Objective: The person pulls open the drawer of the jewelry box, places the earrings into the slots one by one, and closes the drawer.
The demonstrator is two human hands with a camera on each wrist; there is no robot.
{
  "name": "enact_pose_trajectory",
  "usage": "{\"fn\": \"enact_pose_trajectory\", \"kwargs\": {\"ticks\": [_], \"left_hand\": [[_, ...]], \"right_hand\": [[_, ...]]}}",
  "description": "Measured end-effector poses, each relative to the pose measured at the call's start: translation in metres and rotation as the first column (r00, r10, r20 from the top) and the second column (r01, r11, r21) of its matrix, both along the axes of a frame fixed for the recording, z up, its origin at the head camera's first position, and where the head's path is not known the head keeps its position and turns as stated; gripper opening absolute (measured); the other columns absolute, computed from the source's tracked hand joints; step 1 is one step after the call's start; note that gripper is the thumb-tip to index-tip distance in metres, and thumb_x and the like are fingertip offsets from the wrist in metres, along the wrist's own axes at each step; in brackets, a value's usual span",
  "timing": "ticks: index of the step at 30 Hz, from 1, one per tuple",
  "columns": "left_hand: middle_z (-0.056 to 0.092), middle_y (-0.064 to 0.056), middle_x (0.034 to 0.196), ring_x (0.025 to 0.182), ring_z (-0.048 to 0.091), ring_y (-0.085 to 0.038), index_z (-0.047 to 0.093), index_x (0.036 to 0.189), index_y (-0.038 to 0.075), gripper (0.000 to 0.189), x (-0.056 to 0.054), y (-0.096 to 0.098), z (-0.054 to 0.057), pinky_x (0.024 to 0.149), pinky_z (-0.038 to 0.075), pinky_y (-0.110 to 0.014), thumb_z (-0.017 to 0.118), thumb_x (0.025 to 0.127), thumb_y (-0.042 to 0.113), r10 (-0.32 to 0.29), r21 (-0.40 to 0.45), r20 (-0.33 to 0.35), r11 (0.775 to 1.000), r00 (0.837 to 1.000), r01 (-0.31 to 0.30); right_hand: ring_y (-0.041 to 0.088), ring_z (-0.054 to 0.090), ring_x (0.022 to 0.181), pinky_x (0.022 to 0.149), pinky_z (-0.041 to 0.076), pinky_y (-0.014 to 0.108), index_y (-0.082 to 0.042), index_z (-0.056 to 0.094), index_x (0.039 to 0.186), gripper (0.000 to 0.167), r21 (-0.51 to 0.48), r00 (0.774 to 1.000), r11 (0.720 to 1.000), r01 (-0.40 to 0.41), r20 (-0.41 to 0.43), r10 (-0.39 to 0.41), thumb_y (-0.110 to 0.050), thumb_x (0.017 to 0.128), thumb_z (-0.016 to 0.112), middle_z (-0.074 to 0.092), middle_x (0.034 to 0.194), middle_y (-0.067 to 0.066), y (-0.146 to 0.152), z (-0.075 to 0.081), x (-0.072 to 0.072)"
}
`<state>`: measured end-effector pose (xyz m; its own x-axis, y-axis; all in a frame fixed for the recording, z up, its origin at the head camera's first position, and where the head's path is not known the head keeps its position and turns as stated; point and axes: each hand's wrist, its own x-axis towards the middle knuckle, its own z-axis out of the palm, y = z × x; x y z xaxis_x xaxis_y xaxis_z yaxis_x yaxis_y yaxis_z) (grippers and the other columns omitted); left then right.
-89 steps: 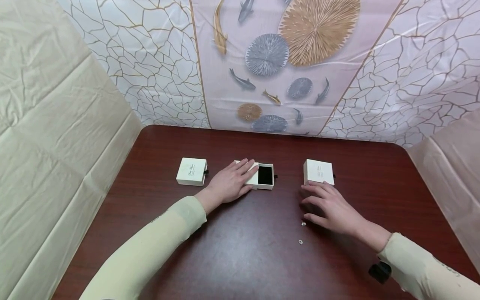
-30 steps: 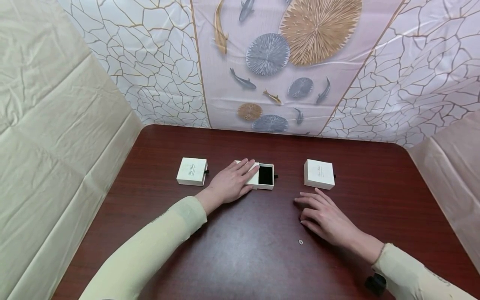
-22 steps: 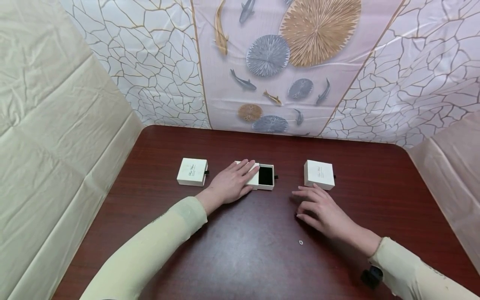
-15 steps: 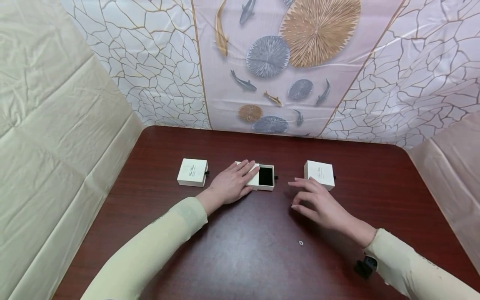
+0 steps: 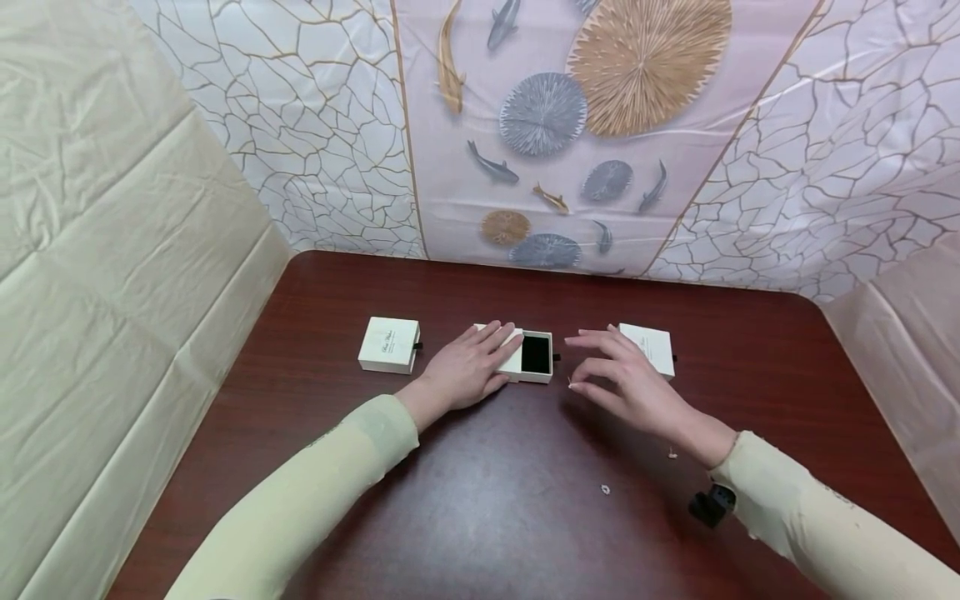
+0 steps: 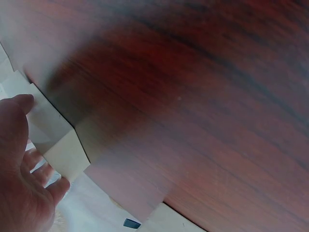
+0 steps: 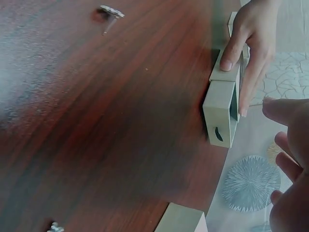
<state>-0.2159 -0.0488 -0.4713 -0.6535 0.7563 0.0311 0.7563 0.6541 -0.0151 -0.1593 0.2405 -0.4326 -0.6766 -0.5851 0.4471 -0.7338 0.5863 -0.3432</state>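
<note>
My left hand [image 5: 467, 367] grips the sleeve of the middle jewelry box [image 5: 512, 360], fingers over the top and thumb against the near side. The box's drawer [image 5: 536, 378] is pulled out partway to the right, showing a black lining. Just right of it, my right hand [image 5: 628, 385] pinches a tiny stud earring [image 5: 570, 382] between thumb and index finger, other fingers spread. One small earring [image 5: 605, 490] lies on the table below this hand, and another earring [image 5: 672, 454] near the right wrist. The right wrist view shows an earring with a pin [image 7: 112, 13].
A closed white box [image 5: 389, 344] with a black pull tab sits at left. Partly behind my right hand is another closed box [image 5: 652, 348]. The dark red table [image 5: 465, 517] is bounded by a patterned cloth [image 5: 330, 150] at the back and beige fabric at the sides.
My right hand has lifted an earring off the table and moved left and away from me, close to the open drawer. An earring near that wrist has come into view. My left hand stays put.
</note>
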Motion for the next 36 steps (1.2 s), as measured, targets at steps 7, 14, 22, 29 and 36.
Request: {"fn": "enact_pose_trajectory", "kwargs": {"ticks": [7,14,22,29,36], "left_hand": [[0.033,-0.014,0.173,0.160,0.033,-0.033,0.034,0.168,0.010,0.069,0.001,0.001,0.001,0.129,0.030,-0.050,0.055,0.111,0.043,0.005,0.019,0.014,1.000,1.000,-0.006],[0.034,-0.013,0.173,0.159,0.033,-0.032,0.035,0.168,0.011,0.069,0.001,0.001,0.000,0.129,0.030,-0.049,0.055,0.111,0.044,0.011,0.006,0.004,1.000,1.000,-0.011],[0.033,-0.012,0.173,0.159,0.034,-0.030,0.034,0.169,0.012,0.069,-0.001,0.002,-0.002,0.129,0.030,-0.048,0.055,0.111,0.045,0.015,-0.012,-0.001,1.000,1.000,-0.015],[0.035,-0.013,0.173,0.158,0.035,-0.032,0.037,0.167,0.011,0.068,0.000,0.001,-0.002,0.126,0.035,-0.050,0.055,0.111,0.044,0.007,0.005,-0.003,1.000,1.000,-0.007],[0.033,-0.012,0.173,0.159,0.034,-0.031,0.035,0.168,0.012,0.068,0.002,0.002,0.001,0.128,0.031,-0.048,0.054,0.112,0.044,0.013,-0.014,-0.001,1.000,1.000,-0.013]], "right_hand": [[0.047,0.053,0.138,0.122,0.027,0.072,-0.016,0.074,0.086,0.019,0.009,0.997,1.000,0.019,0.081,-0.020,-0.002,0.087,0.086,0.067,0.139,0.020,-0.005,0.002,-0.010],[0.046,0.048,0.141,0.119,0.032,0.068,-0.017,0.075,0.089,0.013,0.039,0.968,0.998,0.050,0.244,-0.058,-0.007,0.093,0.082,0.062,0.147,0.022,-0.013,0.004,-0.027],[0.047,0.045,0.141,0.114,0.037,0.066,-0.017,0.075,0.091,0.013,0.071,0.926,0.996,0.054,0.370,-0.076,-0.008,0.099,0.076,0.058,0.151,0.023,-0.020,0.004,-0.046],[0.049,0.044,0.142,0.116,0.037,0.067,-0.016,0.076,0.091,0.013,0.122,0.910,0.991,0.048,0.405,-0.094,-0.009,0.101,0.072,0.056,0.153,0.024,-0.027,-0.001,-0.062],[0.049,0.046,0.140,0.116,0.037,0.067,-0.015,0.076,0.091,0.014,0.161,0.901,0.986,0.036,0.421,-0.101,-0.009,0.102,0.070,0.056,0.153,0.025,-0.032,-0.006,-0.075]]}}
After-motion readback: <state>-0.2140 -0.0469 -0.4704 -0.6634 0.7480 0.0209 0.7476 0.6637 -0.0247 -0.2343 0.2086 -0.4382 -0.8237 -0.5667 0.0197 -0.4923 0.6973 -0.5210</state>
